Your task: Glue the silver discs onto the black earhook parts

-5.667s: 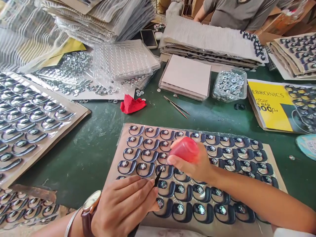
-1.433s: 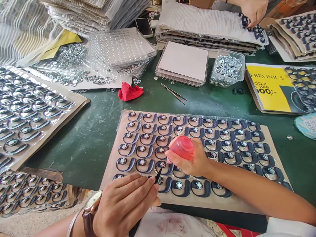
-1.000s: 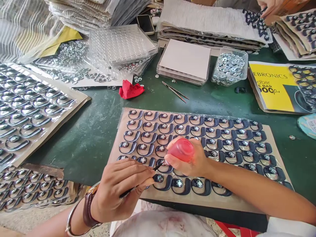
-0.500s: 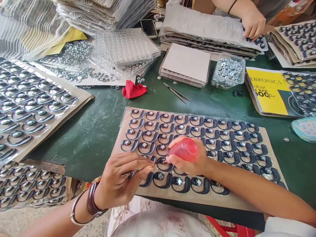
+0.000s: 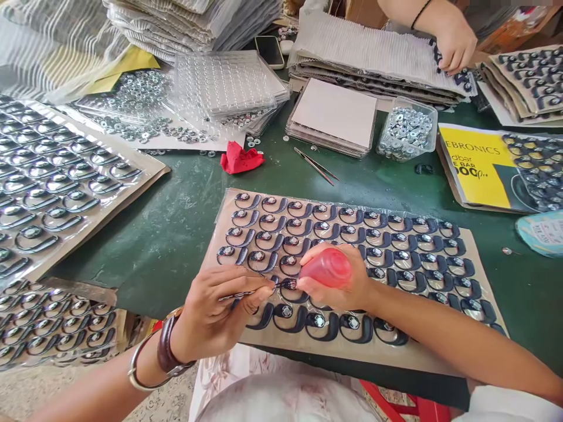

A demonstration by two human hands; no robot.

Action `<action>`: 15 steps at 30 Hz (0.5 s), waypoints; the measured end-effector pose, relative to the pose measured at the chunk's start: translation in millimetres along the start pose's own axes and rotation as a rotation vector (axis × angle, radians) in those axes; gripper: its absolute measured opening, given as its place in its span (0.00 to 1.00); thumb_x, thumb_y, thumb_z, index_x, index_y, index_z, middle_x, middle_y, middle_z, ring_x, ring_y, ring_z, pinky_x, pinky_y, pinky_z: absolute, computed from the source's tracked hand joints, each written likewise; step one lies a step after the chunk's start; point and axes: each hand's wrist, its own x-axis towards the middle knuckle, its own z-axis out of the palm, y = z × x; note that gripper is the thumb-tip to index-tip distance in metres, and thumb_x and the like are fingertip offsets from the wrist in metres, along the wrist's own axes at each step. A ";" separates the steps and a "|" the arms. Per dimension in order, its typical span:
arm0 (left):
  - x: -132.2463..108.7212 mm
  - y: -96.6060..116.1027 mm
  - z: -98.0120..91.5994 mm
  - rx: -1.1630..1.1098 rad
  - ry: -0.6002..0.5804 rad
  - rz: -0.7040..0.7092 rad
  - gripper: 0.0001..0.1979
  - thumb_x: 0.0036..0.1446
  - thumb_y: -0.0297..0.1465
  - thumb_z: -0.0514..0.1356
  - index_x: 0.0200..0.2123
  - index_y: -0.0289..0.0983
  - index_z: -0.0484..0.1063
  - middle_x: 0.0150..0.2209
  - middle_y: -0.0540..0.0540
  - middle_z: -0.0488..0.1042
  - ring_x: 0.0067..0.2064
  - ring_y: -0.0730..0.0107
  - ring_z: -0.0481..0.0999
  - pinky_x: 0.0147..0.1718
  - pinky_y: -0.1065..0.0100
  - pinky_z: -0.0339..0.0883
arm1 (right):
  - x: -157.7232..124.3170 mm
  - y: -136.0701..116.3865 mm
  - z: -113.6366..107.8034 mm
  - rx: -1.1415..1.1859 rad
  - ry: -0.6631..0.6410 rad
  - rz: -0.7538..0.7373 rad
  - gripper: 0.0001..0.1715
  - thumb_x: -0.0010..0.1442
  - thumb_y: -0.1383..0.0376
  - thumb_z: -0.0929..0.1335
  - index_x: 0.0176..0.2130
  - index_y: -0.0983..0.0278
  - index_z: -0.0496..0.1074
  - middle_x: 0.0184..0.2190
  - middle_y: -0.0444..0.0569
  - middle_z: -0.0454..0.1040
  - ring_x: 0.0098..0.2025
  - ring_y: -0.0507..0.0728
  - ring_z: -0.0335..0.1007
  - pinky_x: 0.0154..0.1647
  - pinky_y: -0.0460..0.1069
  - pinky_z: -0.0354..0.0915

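Observation:
A brown sheet (image 5: 264, 343) bears rows of dark curved pieces, many with a round silvery part on top. My left hand (image 5: 226, 308) pinches thin metal tweezers (image 5: 246, 292), whose tips reach one piece (image 5: 289, 285) in the lower left of the sheet. My right hand (image 5: 352, 293) is wrapped round a red squeeze bottle (image 5: 328, 268), tilted so its nozzle end, partly hidden by my fingers, is beside that same piece. A second pair of tweezers (image 5: 315, 165) lies on the green table beyond the sheet.
Another loaded sheet (image 5: 53, 181) lies at left. Behind are a red cloth (image 5: 240, 158), a stack of white cards (image 5: 333, 111), a clear tub of metal rings (image 5: 407, 129) and a phone (image 5: 269, 51). Another person's hand (image 5: 455, 44) is at the back right.
The tweezers in my left hand lie slightly flatter. My right hand and the bottle have barely moved. The other person's hand has shifted a little, and the whole view has moved slightly.

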 end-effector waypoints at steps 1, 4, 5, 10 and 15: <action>0.0 -0.1 0.5 -0.002 0.001 0.004 0.06 0.57 0.21 0.62 0.36 0.36 0.76 0.32 0.51 0.81 0.33 0.75 0.80 0.32 0.75 0.72 | 1.7 -1.8 -3.0 0.067 -0.004 0.067 0.10 0.59 0.58 0.71 0.33 0.62 0.70 0.22 0.42 0.74 0.21 0.51 0.72 0.22 0.46 0.68; -0.7 -0.4 -0.3 -0.010 0.004 0.024 0.06 0.57 0.22 0.61 0.36 0.36 0.76 0.32 0.51 0.81 0.32 0.75 0.80 0.31 0.75 0.72 | 15.4 -7.4 -21.7 0.114 0.010 0.193 0.12 0.65 0.56 0.66 0.36 0.62 0.69 0.25 0.44 0.75 0.24 0.52 0.74 0.25 0.47 0.70; -1.3 -0.3 -1.9 -0.010 0.013 0.032 0.06 0.57 0.22 0.61 0.36 0.36 0.76 0.32 0.51 0.81 0.32 0.75 0.80 0.31 0.75 0.73 | 22.6 -8.4 -30.8 0.013 0.019 0.192 0.13 0.66 0.55 0.65 0.36 0.62 0.69 0.26 0.45 0.75 0.26 0.53 0.74 0.28 0.49 0.70; -6.7 4.4 -24.7 0.042 0.138 -0.010 0.08 0.57 0.24 0.62 0.39 0.39 0.77 0.36 0.52 0.81 0.35 0.72 0.80 0.34 0.72 0.76 | 62.7 6.3 -74.9 -1.074 0.009 0.080 0.18 0.66 0.55 0.63 0.45 0.67 0.69 0.40 0.60 0.74 0.41 0.66 0.71 0.41 0.60 0.64; -24.5 3.0 -59.6 0.116 0.336 -0.108 0.10 0.57 0.24 0.61 0.38 0.44 0.79 0.37 0.54 0.79 0.35 0.68 0.79 0.25 0.69 0.73 | 92.3 51.2 -86.3 -1.510 -0.093 0.059 0.29 0.70 0.68 0.49 0.40 0.71 0.74 0.37 0.65 0.73 0.50 0.74 0.65 0.45 0.73 0.55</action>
